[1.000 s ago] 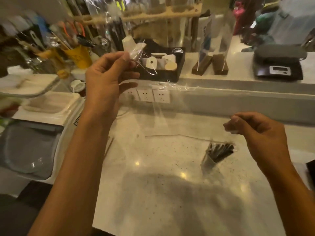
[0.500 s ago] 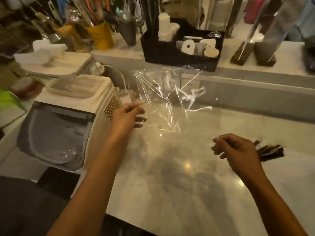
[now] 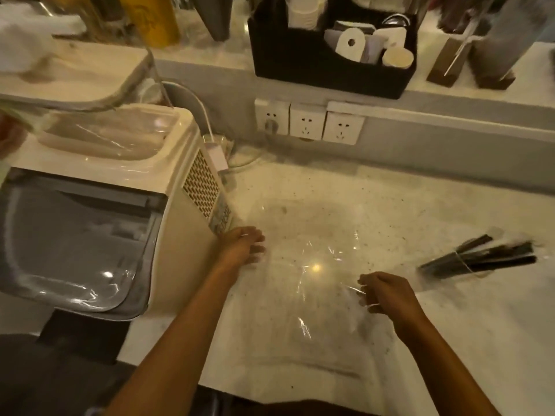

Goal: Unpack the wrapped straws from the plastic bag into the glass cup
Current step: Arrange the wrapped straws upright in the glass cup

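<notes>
A clear, empty plastic bag [image 3: 309, 274] lies spread flat on the pale speckled counter [image 3: 375, 205] between my hands. My left hand [image 3: 243, 247] rests on the bag's left edge beside the white machine, fingers pressed on the film. My right hand [image 3: 384, 292] pinches the bag's right edge with curled fingers. To the right, a glass cup [image 3: 450, 265] holds a bundle of dark wrapped straws [image 3: 492, 256], seen leaning away to the right.
A white machine with a grey lid [image 3: 90, 229] stands at the left, close to my left hand. Three wall sockets [image 3: 306, 121] sit behind. A black organiser [image 3: 330, 61] with paper rolls stands on the raised ledge, beside wooden sign holders [image 3: 450, 64].
Both hands have lowered the bag from mid-air down onto the counter, where it now lies flat. The view has tilted down and closer.
</notes>
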A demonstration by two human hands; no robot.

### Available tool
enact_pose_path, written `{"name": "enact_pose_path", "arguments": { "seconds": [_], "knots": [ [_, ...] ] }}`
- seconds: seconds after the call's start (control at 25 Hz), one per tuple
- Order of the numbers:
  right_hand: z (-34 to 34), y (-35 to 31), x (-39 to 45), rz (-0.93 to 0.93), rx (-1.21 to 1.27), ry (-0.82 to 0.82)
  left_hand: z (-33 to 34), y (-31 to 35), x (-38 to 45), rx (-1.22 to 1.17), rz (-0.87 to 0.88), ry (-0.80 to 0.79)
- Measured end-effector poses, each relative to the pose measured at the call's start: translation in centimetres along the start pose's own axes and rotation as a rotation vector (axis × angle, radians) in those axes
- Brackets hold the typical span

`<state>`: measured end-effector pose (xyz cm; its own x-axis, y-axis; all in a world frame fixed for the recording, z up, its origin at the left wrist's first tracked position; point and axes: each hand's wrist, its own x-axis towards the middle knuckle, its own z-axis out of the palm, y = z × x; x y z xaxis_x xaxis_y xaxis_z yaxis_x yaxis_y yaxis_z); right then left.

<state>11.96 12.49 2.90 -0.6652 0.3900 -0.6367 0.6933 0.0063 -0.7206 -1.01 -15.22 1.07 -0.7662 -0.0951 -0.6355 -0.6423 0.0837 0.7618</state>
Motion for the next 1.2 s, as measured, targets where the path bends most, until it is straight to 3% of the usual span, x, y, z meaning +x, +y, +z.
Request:
{"name": "enact_pose_path", "arguments": {
  "seconds": [0.24, 0.48, 0.6, 0.68, 0.8, 0.96, 1.2],
  "knots": [
    [1.1, 0.8, 1.1, 0.042, -0.008, 0.051, -0.7, -2.7, 1.8, 0.151, -0.037, 0.024],
    [2.2, 0.0, 3.8, -0.021, -0.189, 0.077, -0.4, -2.4, 3.2, 0.145, 0.118, 0.091],
    [2.8, 0.3, 5.0, -0.148, -0.459, 0.149, 0.1, -2.2, 2.8, 0.395, 0.227, 0.175],
    [3.4, 1.1, 5.0, -0.308, -0.685, 0.244, 0.5, -3.3, 2.0, 0.673, 0.411, 0.208],
    [4.8, 2.8, 4.8, -0.552, -0.946, 0.215, 1.5, -5.5, 1.1, 1.049, 0.648, 0.109],
    [5.7, 3.8, 5.2, -0.561, -1.127, 0.157, 1.6, -7.9, 1.8, 1.264, 0.614, -0.054],
    [5.0, 3.7, 4.9, -0.492, -1.043, 0.109, 1.6, -6.9, 1.4, 1.355, 0.594, -0.046]
  ]
}}
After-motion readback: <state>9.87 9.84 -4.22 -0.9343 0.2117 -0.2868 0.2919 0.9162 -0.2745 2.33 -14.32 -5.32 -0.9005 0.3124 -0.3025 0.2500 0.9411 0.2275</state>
